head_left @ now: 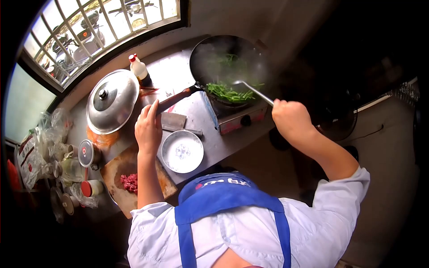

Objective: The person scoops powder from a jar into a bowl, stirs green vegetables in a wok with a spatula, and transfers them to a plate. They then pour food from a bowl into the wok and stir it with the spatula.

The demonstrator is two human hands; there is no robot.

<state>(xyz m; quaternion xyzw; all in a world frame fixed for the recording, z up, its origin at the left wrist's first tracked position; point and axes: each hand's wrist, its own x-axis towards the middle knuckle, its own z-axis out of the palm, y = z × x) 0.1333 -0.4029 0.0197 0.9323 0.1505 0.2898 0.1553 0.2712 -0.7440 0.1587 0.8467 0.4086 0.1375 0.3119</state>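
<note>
My right hand (291, 117) is closed round the handle of a metal spatula (255, 91), whose head reaches into the wok. Steam rises from the black wok (201, 56), which sits on a gas stove (241, 119). Green vegetables (230, 94) lie in its near part, with more at the back. The wok's long wooden handle (176, 97) points toward my left hand (148, 127). That hand is at the handle's end, its fingers bent around it. Just right of my left wrist is a white bowl (182, 152), with a cleaver (173, 121) lying behind it.
A big steel lid (117, 100) and bottles (139, 70) stand by the barred window. Red chopped meat (129, 183) lies on a wooden board (111, 172) under my left forearm. Jars (91, 188) and plastic bags (38, 156) crowd the far left.
</note>
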